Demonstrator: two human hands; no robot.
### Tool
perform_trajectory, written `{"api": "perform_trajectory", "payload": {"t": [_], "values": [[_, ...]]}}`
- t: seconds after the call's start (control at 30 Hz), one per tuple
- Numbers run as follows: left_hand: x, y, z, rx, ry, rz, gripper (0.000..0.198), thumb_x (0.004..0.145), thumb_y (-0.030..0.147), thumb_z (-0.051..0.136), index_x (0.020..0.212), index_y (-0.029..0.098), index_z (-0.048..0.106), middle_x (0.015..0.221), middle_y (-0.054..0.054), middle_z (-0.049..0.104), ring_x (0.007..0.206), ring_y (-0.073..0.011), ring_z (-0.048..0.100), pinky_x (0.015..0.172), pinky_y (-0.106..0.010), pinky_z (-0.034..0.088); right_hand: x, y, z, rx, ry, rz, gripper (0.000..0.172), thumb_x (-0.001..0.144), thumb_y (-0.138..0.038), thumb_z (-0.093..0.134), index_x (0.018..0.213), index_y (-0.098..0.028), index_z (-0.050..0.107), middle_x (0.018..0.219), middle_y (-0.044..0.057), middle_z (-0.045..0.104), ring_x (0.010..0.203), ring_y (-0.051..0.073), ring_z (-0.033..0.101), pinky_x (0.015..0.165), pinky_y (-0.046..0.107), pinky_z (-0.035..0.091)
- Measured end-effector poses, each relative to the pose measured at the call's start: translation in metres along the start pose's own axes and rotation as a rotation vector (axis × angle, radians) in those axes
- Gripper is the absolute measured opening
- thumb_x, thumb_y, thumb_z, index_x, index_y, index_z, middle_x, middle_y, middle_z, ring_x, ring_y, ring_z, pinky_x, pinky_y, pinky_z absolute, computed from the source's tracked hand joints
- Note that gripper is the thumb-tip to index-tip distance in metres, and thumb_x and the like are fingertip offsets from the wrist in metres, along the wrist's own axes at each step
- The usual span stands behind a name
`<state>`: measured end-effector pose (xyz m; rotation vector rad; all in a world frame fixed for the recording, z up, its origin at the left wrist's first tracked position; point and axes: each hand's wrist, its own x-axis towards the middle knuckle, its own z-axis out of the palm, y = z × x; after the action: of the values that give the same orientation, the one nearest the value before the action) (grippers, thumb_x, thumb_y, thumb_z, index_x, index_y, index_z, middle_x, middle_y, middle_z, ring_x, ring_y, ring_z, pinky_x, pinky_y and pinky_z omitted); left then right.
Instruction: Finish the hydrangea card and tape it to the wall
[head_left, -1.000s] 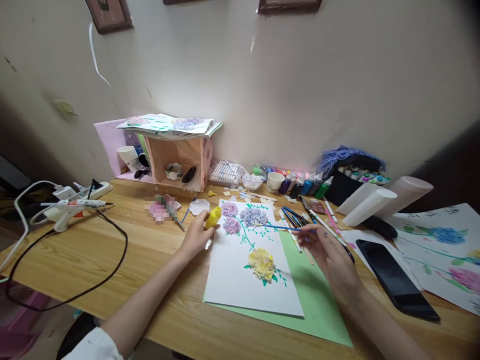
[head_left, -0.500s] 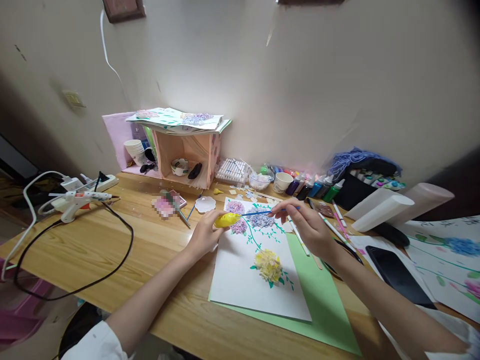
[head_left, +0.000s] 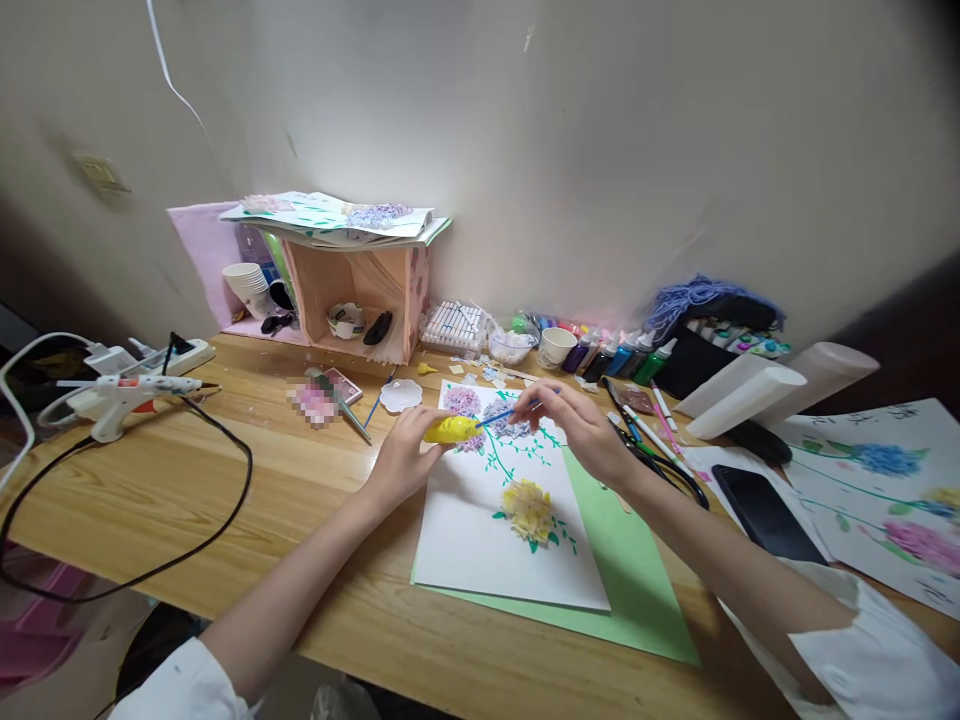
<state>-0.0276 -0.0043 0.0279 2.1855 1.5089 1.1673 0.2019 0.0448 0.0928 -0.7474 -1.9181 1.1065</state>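
Observation:
My left hand (head_left: 409,452) is closed around a yellow paint bottle (head_left: 452,429), which lies on its side in the air with its mouth to the right. A thin blue paintbrush (head_left: 499,415) is pinched in my right hand (head_left: 574,420), its tip at the bottle's mouth. Below both hands lies a white sheet (head_left: 465,540) with green painted stems and raised flowers. On it, the yellow flower (head_left: 527,510) sits toward the front, and a purple-blue flower (head_left: 506,420) is partly hidden behind the brush. Green paper (head_left: 637,590) shows under the sheet.
Several paint bottles (head_left: 622,355) and a paper cup (head_left: 557,347) stand along the wall. At left are a glue gun (head_left: 124,395) and its black cable. A small white dish (head_left: 401,395) lies behind my left hand. A phone (head_left: 765,510) rests at right.
The view has shifted a little, so the whole scene sits slightly further left and higher. The brush tip stays at the mouth of the yellow bottle, and both hands keep their holds.

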Motion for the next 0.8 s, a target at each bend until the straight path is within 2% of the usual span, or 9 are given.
{"api": "perform_trajectory", "payload": {"t": [0.07, 0.17, 0.23, 0.3, 0.37, 0.43, 0.53, 0.63, 0.8], "values": [[0.0, 0.001, 0.0, -0.002, -0.001, -0.01, 0.03, 0.081, 0.018, 0.061, 0.11, 0.022, 0.056, 0.102, -0.004, 0.06, 0.099, -0.021, 0.051, 0.086, -0.034, 0.04, 0.001, 0.001, -0.001, -0.02, 0.048, -0.006, 0.033, 0.095, -0.039, 0.036, 0.085, -0.017, 0.059, 0.08, 0.005, 0.064, 0.073, 0.015, 0.059, 0.066, 0.029, 0.047], [-0.001, 0.002, 0.0, -0.002, -0.01, -0.027, 0.029, 0.081, 0.018, 0.06, 0.11, 0.022, 0.056, 0.101, -0.004, 0.06, 0.099, -0.0211, 0.052, 0.086, -0.034, 0.04, 0.001, -0.003, -0.004, -0.1, -0.047, -0.043, 0.033, 0.095, -0.038, 0.037, 0.086, -0.018, 0.061, 0.082, 0.005, 0.065, 0.075, 0.014, 0.06, 0.068, 0.029, 0.047], [0.0, 0.0, -0.001, -0.002, -0.012, -0.061, 0.028, 0.08, 0.017, 0.059, 0.107, 0.021, 0.057, 0.102, -0.004, 0.061, 0.099, -0.0214, 0.053, 0.087, -0.034, 0.04, 0.0, -0.005, -0.01, -0.088, -0.025, -0.087, 0.032, 0.095, -0.037, 0.038, 0.087, -0.018, 0.062, 0.081, 0.004, 0.065, 0.075, 0.014, 0.06, 0.066, 0.028, 0.046], [0.002, -0.006, -0.004, -0.026, 0.001, -0.149, 0.026, 0.079, 0.019, 0.059, 0.104, 0.021, 0.058, 0.102, -0.004, 0.062, 0.1, -0.0221, 0.054, 0.087, -0.036, 0.041, -0.001, -0.004, -0.019, -0.039, 0.174, -0.149, 0.029, 0.095, -0.035, 0.039, 0.084, -0.019, 0.061, 0.076, 0.002, 0.064, 0.071, 0.014, 0.06, 0.063, 0.027, 0.045], [0.004, -0.014, -0.007, -0.113, 0.016, -0.302, 0.024, 0.077, 0.023, 0.06, 0.101, 0.02, 0.058, 0.102, -0.005, 0.063, 0.097, -0.0224, 0.057, 0.086, -0.037, 0.044, -0.002, 0.003, -0.027, 0.001, 0.398, -0.204, 0.029, 0.095, -0.033, 0.039, 0.08, -0.019, 0.06, 0.071, 0.001, 0.06, 0.066, 0.013, 0.059, 0.061, 0.027, 0.043], [0.006, -0.022, -0.008, -0.259, 0.009, -0.47, 0.027, 0.076, 0.029, 0.062, 0.099, 0.018, 0.057, 0.102, -0.005, 0.063, 0.095, -0.0224, 0.06, 0.084, -0.037, 0.047, -0.003, 0.016, -0.031, -0.026, 0.468, -0.221, 0.03, 0.095, -0.032, 0.039, 0.078, -0.019, 0.059, 0.069, 0.0, 0.058, 0.064, 0.013, 0.057, 0.06, 0.028, 0.042], [0.007, -0.028, -0.003, -0.491, -0.051, -0.635, 0.035, 0.072, 0.035, 0.066, 0.099, 0.016, 0.056, 0.105, -0.007, 0.064, 0.099, -0.0232, 0.061, 0.086, -0.037, 0.049, 0.0, 0.038, -0.028, -0.146, 0.328, -0.212, 0.03, 0.096, -0.031, 0.037, 0.079, -0.02, 0.059, 0.07, 0.002, 0.059, 0.065, 0.014, 0.057, 0.06, 0.029, 0.043], [0.007, -0.027, 0.005, -0.647, -0.132, -0.708, 0.04, 0.07, 0.036, 0.068, 0.102, 0.017, 0.055, 0.109, -0.008, 0.064, 0.104, -0.0233, 0.06, 0.091, -0.037, 0.047, 0.006, 0.055, -0.019, -0.216, 0.212, -0.245, 0.029, 0.096, -0.028, 0.035, 0.079, -0.02, 0.058, 0.071, 0.002, 0.059, 0.067, 0.015, 0.057, 0.061, 0.03, 0.043], [0.005, -0.022, 0.01, -0.661, -0.192, -0.771, 0.04, 0.073, 0.035, 0.068, 0.107, 0.018, 0.053, 0.112, -0.007, 0.064, 0.107, -0.0228, 0.059, 0.095, -0.038, 0.045, 0.015, 0.067, -0.012, -0.271, 0.086, -0.271, 0.026, 0.095, -0.024, 0.035, 0.082, -0.02, 0.056, 0.072, 0.003, 0.059, 0.073, 0.016, 0.055, 0.067, 0.033, 0.042]]}}
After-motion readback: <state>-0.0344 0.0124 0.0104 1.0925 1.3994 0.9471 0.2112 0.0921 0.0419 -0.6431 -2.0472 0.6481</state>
